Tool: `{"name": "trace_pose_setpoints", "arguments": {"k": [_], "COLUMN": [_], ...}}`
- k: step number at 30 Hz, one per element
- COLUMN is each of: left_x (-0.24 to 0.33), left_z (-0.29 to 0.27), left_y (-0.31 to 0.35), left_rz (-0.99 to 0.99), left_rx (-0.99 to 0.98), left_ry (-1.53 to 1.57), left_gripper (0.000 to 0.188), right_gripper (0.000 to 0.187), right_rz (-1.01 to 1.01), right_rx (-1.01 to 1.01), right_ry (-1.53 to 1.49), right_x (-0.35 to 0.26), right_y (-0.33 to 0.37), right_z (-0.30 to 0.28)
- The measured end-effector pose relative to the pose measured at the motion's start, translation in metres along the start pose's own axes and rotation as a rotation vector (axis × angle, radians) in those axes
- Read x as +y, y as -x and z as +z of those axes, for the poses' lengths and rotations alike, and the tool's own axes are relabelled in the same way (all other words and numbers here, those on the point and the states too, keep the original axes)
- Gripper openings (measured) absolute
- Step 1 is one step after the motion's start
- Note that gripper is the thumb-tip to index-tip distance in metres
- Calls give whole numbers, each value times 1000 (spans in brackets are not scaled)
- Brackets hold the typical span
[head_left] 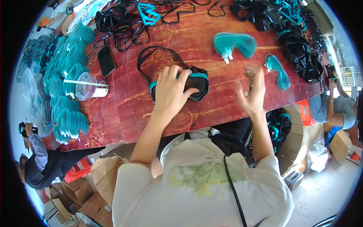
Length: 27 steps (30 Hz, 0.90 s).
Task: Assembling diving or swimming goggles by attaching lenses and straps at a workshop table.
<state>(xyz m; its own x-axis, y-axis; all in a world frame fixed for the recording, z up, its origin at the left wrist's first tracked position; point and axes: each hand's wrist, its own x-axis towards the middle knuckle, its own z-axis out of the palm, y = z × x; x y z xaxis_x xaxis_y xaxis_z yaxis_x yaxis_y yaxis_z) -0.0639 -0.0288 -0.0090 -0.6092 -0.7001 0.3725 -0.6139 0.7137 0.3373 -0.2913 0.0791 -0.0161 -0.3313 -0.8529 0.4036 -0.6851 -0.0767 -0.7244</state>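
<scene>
A black diving mask with a teal frame (198, 84) lies on the red table, its black strap (166, 48) looping away behind it. My left hand (171, 86) grips the mask from above, fingers over the frame and thumb on the dark lens. Off to the right, my right hand (252, 90) is raised over the table near the edge, thumb and fingers apart and slightly blurred. Whether something small sits by its palm I cannot make out. Beyond it lie a stack of teal lens films with white tabs (242, 44) and a smaller teal film piece (280, 73).
Piles of teal films (70, 64) fill the left side, beside a plastic cup with a straw (90, 87) and a phone (106, 61). Black masks and straps (302, 56) crowd the far right; a teal frame (148, 14) lies at the back. Other people sit at both sides.
</scene>
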Motion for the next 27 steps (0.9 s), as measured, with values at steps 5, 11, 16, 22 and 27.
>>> {"name": "trace_pose_setpoints", "arguments": {"k": [5,11,16,22,27], "left_x": [-9,-8,-18,-41,-52], "left_z": [-16,-11,11,24,20], "left_y": [-15,18,46,63,40], "left_rz": [80,-325,-523,-436,-228], "left_rx": [130,532,498,568,504], "left_ry": [169,1045,1225,515,757], "left_gripper": [44,33,33,56,38], "right_gripper": [103,94,56,55,54], "right_rz": [-27,-44,26,-27,69], "right_rx": [-153,-373,-214,-189,-211], "right_ry": [582,-195,-360,-230,-275], "right_x": [9,-31,-17,-15,-25], "right_y": [14,9,6,4,-4], "right_z": [3,52,84,85,87]}}
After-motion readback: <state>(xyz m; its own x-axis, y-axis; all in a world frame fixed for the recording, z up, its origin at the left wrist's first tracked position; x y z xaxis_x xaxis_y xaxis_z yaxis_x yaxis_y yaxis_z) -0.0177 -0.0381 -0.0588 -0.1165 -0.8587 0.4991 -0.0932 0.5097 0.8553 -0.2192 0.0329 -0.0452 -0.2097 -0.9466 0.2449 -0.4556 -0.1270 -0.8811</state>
